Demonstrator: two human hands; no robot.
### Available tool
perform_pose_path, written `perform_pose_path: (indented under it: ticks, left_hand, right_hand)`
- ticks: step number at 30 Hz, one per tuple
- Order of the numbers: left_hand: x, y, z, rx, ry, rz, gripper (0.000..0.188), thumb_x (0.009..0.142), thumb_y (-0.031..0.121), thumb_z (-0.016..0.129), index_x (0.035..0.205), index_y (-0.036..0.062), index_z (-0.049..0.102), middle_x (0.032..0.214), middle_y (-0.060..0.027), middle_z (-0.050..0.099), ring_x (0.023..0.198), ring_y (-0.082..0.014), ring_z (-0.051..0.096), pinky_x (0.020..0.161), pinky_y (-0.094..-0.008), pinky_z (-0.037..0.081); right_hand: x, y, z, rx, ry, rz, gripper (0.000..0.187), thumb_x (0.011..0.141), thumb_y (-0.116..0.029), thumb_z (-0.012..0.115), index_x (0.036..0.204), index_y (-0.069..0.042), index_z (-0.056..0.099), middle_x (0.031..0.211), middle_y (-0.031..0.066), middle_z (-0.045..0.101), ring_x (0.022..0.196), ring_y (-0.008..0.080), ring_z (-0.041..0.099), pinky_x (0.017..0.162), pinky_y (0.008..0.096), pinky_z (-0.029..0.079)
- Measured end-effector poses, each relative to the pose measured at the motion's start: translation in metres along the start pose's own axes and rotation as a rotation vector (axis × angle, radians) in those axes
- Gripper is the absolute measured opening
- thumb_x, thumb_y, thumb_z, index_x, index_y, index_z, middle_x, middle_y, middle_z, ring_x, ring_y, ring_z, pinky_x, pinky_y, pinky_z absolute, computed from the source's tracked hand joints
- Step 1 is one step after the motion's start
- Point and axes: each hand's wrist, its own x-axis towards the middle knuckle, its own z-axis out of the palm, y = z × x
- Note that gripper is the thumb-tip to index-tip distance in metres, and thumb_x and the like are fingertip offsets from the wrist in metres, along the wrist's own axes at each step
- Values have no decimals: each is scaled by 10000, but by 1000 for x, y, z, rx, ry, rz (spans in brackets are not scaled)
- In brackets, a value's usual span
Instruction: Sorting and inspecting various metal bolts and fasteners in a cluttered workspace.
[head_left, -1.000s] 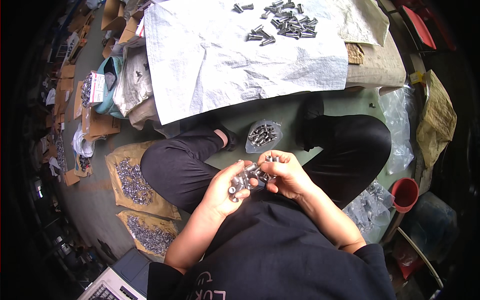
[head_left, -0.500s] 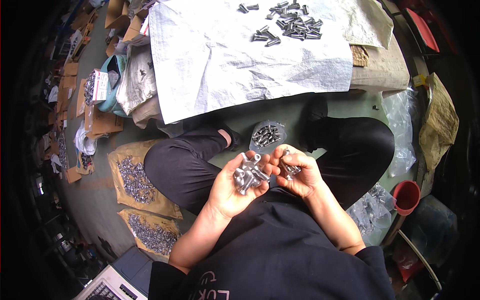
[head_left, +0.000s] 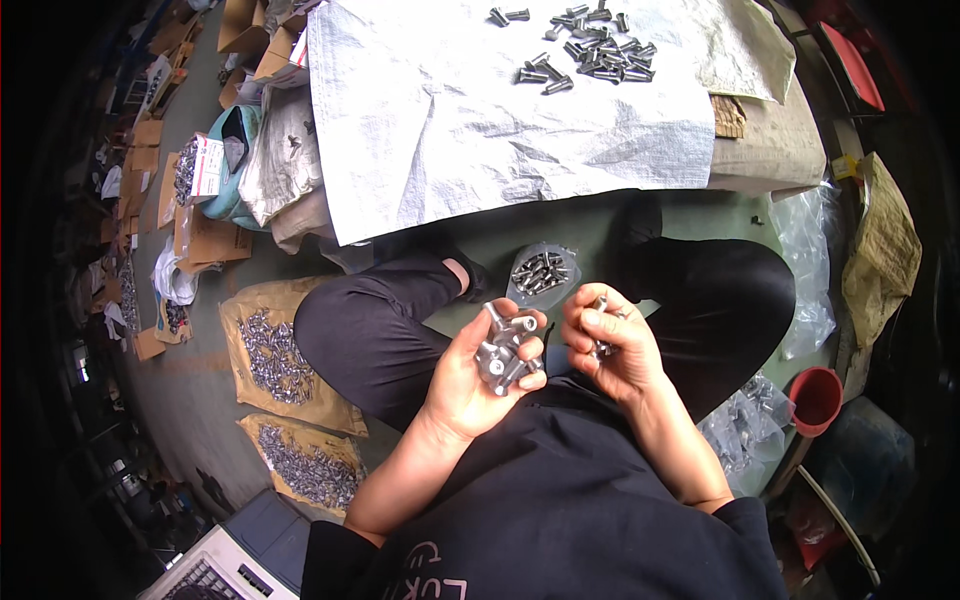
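My left hand (head_left: 478, 365) is cupped around several shiny metal bolts (head_left: 507, 352), their hollow round ends and flared heads poking out at different angles. To its right, my right hand (head_left: 616, 345) is closed on a few more metal bolts (head_left: 604, 318), mostly covered by the thumb and fingers. A small gap separates the two hands. Just beyond them, on the floor between my legs, sits an opened clear plastic bag (head_left: 545, 275) with several similar bolts in it. A loose pile of bolts (head_left: 608, 55) lies on the white woven sheet (head_left: 430, 130) in front of me.
Two brown sacks (head_left: 240, 350) heaped with small metal parts lie on the floor at left. Filled plastic bags (head_left: 745, 425) and a red bucket (head_left: 815, 398) stand at right. Cardboard boxes (head_left: 215, 240) line the far left; a grey-white machine (head_left: 235, 550) is at lower left.
My right hand has drawn away to the right from my left, its fingers curled tighter over its bolts. The bolts in my left hand have shifted. The whole view has moved slightly.
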Motion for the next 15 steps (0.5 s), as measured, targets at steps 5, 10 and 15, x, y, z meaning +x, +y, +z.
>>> perform_pose_path:
  ticks: [5,10,15]
  left_hand:
    - [-2,1,5,134,-70,33,230,879,322,445,1010,141,501,1015,-104,491,715,-138,466,543,-262,376]
    - [-2,-1,9,154,-61,65,234,880,326,443,995,130,498,1005,-104,500,724,-142,489,544,-256,415]
    - [0,0,6,61,130,89,253,884,327,423,950,98,507,948,-94,546,770,-184,541,644,-330,495]
  right_hand:
    - [-11,2,17,-331,-84,-96,130,754,-1,613,861,-10,540,632,41,515,495,89,468,383,190,362]
    - [-21,6,37,-812,-114,-195,115,738,-13,640,826,-6,566,707,8,549,596,59,503,529,189,410]
    - [-19,14,44,-1291,-132,-508,224,658,22,670,863,-41,609,718,53,540,624,126,530,567,238,424]
